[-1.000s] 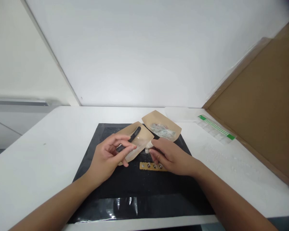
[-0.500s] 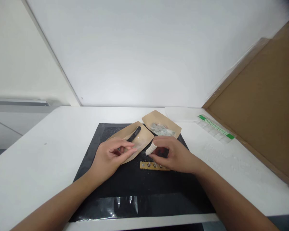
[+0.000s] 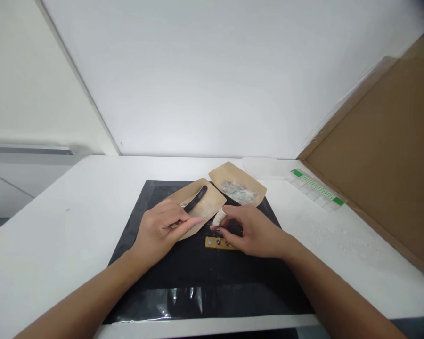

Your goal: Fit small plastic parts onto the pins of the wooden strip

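Note:
My left hand (image 3: 162,229) rests on the near end of a brown paper pouch (image 3: 204,203) with a clear window; a black stick-like tool (image 3: 195,198) lies on it. Its fingers are pressed together over the pouch edge. My right hand (image 3: 251,230) hovers over a small tan strip with several metal studs (image 3: 215,243), fingers curled in a pinch. A white cot covers its index fingertip (image 3: 219,217). What the pinch holds is too small to make out. Both hands are above a black mat (image 3: 198,273).
A second brown pouch (image 3: 237,186) holding small pale parts lies behind the right hand. A clear strip with green ends (image 3: 317,189) lies at the right. A large cardboard sheet (image 3: 385,155) leans against the wall on the right. The table (image 3: 56,226) is white.
My right hand has shifted slightly and its fingers have lowered toward the studded strip. My left hand has settled flatter on the pouch.

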Motion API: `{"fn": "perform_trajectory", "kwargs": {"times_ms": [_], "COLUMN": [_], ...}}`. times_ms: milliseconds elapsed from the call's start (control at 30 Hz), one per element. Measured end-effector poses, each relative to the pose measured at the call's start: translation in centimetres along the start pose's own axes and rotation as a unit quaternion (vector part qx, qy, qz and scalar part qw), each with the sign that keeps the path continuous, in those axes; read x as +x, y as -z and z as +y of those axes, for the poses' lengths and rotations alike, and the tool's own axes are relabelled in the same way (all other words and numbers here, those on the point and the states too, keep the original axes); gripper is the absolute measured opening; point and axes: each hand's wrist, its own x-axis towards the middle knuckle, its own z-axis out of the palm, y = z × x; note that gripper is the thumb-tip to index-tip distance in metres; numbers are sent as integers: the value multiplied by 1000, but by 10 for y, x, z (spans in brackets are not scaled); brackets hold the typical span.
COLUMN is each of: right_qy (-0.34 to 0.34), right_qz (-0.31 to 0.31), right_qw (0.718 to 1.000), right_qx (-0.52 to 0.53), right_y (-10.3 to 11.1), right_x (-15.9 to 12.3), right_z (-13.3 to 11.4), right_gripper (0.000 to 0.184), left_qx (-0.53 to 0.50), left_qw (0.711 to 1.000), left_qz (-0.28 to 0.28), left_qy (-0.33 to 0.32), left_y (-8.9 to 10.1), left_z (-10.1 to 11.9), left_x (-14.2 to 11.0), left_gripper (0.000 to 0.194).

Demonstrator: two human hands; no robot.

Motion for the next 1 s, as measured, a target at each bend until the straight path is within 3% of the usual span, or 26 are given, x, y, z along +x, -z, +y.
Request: {"fn": "perform_trajectory", "kwargs": {"times_ms": [167,300,467,600,700,800,1000], "right_qy": [4,7,14,17,35,47,38], "right_qz": [-15,-21,-17,-8,4,19,-16], "right_qw": [1000,999,999,1000,999,998,999], "right_qx": [-23,-23,27,5,-22,-27,-8], "right_y": [-1,-2,-3,-3,-4,-4,-9], "right_x": [1,1,1,2,2,3,4], "right_z": [-1,0,1,3,5,7,7], "right_gripper": [6,10,10,12,14,16,8], "left_qx": [-6,-2,-26,-33,-1,29,26], "left_qw": [999,995,994,991,994,998,998], "left_qz": [20,16,-13,12,24,-2,-24], "left_qy": [42,101,104,130,102,61,54], "left_y": [0,1,1,1,2,3,0], "left_z": [-3,-5,-8,-8,-9,-9,-8], "left_x": [-2,-2,-1,0,1,1,-3], "left_gripper": [10,21,21,20,18,19,24]}}
